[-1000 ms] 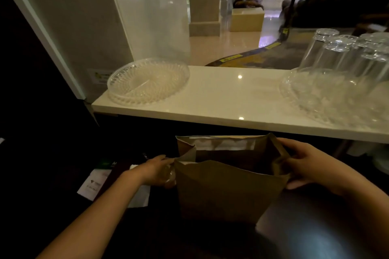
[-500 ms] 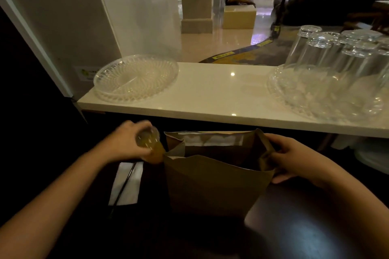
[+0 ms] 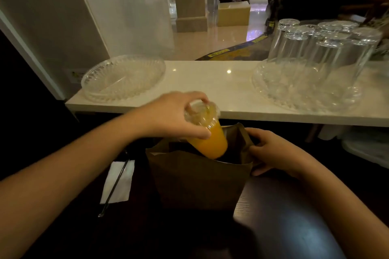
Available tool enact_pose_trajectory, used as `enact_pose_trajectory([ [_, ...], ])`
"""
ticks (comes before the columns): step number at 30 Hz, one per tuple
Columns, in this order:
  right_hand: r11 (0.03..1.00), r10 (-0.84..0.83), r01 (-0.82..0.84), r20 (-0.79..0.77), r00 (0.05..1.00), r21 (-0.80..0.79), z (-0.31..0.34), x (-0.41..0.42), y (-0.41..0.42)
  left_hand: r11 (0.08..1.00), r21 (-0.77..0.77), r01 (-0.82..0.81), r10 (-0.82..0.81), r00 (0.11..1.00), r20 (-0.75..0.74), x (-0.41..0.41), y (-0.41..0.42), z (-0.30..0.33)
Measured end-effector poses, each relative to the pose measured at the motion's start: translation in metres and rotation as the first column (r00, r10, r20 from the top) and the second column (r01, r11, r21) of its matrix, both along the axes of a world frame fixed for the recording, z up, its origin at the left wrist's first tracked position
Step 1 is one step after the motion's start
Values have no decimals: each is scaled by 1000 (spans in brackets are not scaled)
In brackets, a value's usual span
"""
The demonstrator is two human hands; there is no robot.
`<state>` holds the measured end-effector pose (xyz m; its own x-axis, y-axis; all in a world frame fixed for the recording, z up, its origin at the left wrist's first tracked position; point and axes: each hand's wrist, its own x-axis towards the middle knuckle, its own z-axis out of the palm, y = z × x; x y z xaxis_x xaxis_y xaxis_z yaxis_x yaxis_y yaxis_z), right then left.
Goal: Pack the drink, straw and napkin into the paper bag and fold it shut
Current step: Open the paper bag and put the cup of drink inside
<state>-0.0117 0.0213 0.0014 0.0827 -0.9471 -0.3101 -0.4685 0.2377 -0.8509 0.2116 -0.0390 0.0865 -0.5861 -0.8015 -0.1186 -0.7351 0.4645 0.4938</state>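
A brown paper bag [image 3: 197,181] stands open on the dark table. My left hand [image 3: 174,113] grips a clear lidded cup of orange drink [image 3: 210,139] by its top, tilted, with the cup's base just inside the bag's mouth. My right hand [image 3: 271,151] holds the bag's right edge and keeps it open. Left of the bag a white napkin [image 3: 116,183] lies flat on the table, and a dark straw [image 3: 114,185] rests diagonally across it.
A white counter [image 3: 210,90] runs behind the bag. On it sit a clear glass dish [image 3: 123,78] at the left and a glass tray [image 3: 294,90] with several upturned glasses [image 3: 320,48] at the right. The dark table [image 3: 284,216] extends toward me.
My left hand has lifted the drink from the bag's left side and carried it over the bag's mouth. My right hand stays on the bag's right edge.
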Motion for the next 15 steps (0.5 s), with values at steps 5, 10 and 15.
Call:
enact_pose_trajectory([
  [5,1000,-27,27,-16,1000,0,2,-1,3,995,10,98,-99,979,176,-25,-2,-38],
  [10,1000,-7,6,-46,999,-31,2,-2,9,938,346,-7,-99,953,287,-20,-11,-49],
  [15,990,23,-44,-161,987,-131,5,4,17,845,527,-94,-114,930,349,-22,-13,-67],
])
